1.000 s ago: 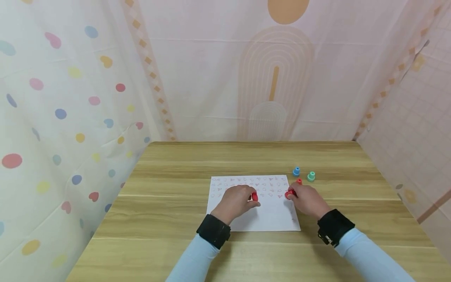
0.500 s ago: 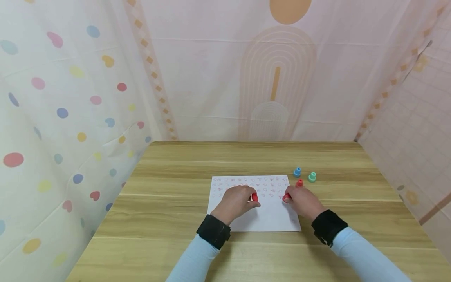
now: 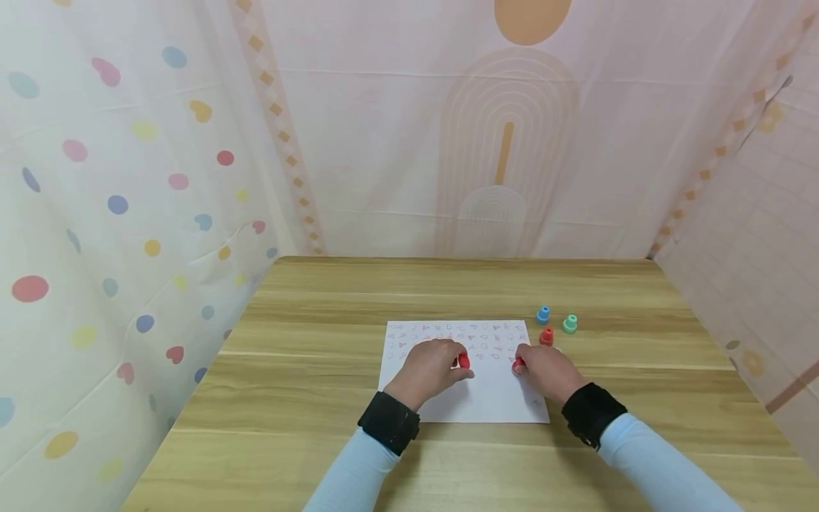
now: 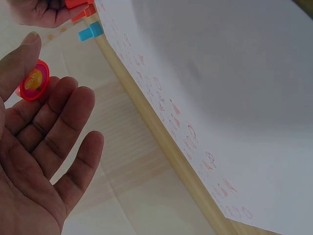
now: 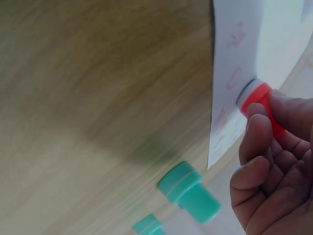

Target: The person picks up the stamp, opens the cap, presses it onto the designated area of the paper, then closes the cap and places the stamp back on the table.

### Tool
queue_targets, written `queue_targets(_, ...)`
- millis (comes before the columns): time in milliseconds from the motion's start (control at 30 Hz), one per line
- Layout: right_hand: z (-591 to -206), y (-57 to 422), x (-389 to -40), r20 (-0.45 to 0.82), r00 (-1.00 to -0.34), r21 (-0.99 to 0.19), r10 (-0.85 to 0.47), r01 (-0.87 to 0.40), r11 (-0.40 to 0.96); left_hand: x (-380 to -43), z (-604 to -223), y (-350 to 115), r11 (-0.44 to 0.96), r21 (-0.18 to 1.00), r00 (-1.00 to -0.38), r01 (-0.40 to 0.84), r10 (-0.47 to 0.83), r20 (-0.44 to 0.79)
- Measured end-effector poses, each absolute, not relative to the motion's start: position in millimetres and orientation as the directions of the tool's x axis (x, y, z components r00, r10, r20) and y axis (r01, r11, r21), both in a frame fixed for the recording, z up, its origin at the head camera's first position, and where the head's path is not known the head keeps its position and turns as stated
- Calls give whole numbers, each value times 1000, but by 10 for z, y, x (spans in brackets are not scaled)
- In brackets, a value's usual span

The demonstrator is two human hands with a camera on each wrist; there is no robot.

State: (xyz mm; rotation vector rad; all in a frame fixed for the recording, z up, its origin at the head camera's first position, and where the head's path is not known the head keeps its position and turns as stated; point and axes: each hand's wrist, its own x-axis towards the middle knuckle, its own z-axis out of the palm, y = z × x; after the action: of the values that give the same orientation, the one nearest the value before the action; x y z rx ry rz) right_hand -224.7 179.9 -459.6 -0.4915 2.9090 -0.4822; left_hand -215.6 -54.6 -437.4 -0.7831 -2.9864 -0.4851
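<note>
My left hand [image 3: 430, 366] hovers over the white paper [image 3: 473, 405], pinching a round red cap [image 4: 35, 81] with a yellow-orange picture on its face; the other fingers are spread. Between thumb and fingertips, my right hand [image 3: 550, 371] holds a red toy stamp [image 5: 261, 95] by its handle. The stamp's pale base is right at the paper's surface near the right edge, below the printed rows. Small red and pink marks fill the paper's upper part. The tips of the right fingers hide part of the stamp's handle.
Beyond the right hand, a blue stamp [image 3: 543, 315], a green stamp [image 3: 570, 324] and another red stamp [image 3: 547, 336] stand on the wooden table [image 3: 288, 398]. A second green stamp [image 5: 149, 225] shows in the right wrist view. Patterned curtains [image 3: 377, 142] surround the table.
My right hand has moved left and slightly closer to me with its red stamp, bringing the standing red stamp fully into view. My left hand stays in place with the cap.
</note>
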Motion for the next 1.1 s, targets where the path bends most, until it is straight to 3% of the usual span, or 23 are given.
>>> queue_targets(500, -4537, 1749, -2291, -117, -882, -223, -457, -425, 877, -2124, -4377, -556, 831, 310, -882, 462, 468, 60)
queue_targets(1100, -4523, 1745, -2282, -119, -877, -219, -466, -434, 874, -2150, -4366, -561, 830, 294, -877, 473, 476, 65)
